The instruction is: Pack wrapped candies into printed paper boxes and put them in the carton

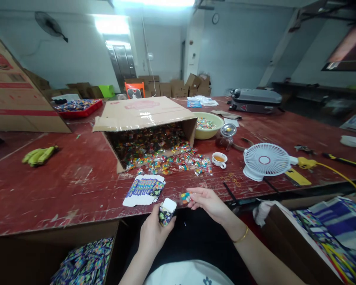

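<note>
My left hand [154, 230] is closed around a small printed box [166, 213], dark with colourful artwork and a white flap raised at its top. To the right of it, the fingers of my right hand [206, 202] pinch a small clear packet of colourful candies [184, 197] above the table edge. Just beyond my left hand lies a stack of flat, unfolded printed boxes [145, 190]. Many wrapped candy packets [172, 163] spill from the open side of a large cardboard carton [148, 114] lying on the red table.
Along the table are a tea cup [219, 160], glass teapot [225, 136], candy basin [207, 130], white fan [265, 160], bananas [40, 155] and suitcase [255, 101]. Below the edge, an open carton of filled-looking boxes [84, 263] sits left, printed cartons [335, 233] right.
</note>
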